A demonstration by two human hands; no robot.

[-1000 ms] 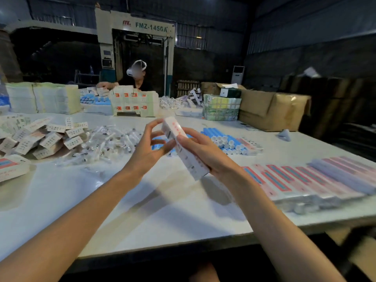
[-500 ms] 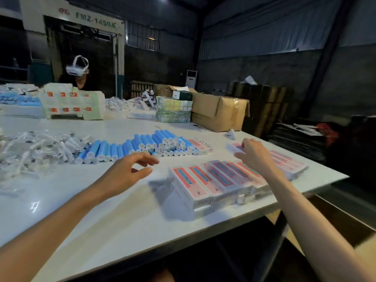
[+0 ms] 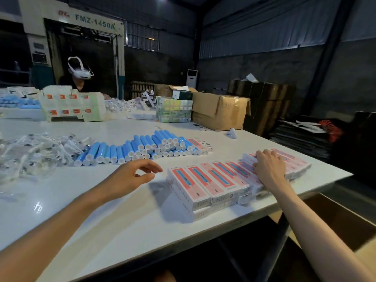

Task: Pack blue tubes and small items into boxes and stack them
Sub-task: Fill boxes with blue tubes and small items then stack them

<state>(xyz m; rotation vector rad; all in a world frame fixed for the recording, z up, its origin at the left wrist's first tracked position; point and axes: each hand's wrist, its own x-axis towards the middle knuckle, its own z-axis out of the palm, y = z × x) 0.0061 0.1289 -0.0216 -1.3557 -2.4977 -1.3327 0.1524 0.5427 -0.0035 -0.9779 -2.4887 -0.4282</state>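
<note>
Several packed pink-and-white boxes [image 3: 211, 181] lie side by side in a two-layer row near the front right edge of the white table [image 3: 114, 216]. My right hand [image 3: 268, 168] lies on the far end of that row. Its bent fingers hold a pink box [image 3: 248, 157] against the others. My left hand [image 3: 133, 175] hovers just above the table, left of the row, with loosely spread fingers that hold nothing. Behind it lies a pile of blue tubes [image 3: 142, 146] with white caps. Small items in clear bags [image 3: 36, 154] are heaped at the left.
Across the table a person with a white headset [image 3: 79, 72] works behind a stack of flat printed cartons [image 3: 71, 105]. A bundle of green packs [image 3: 174, 108] and a big cardboard box [image 3: 220, 110] stand at the back. An open brown carton [image 3: 337, 220] sits below the table's right edge.
One second ago both hands held a pink box in front of me. I turned right, the right hand carried the box to the row's far end, and the left hand let go.
</note>
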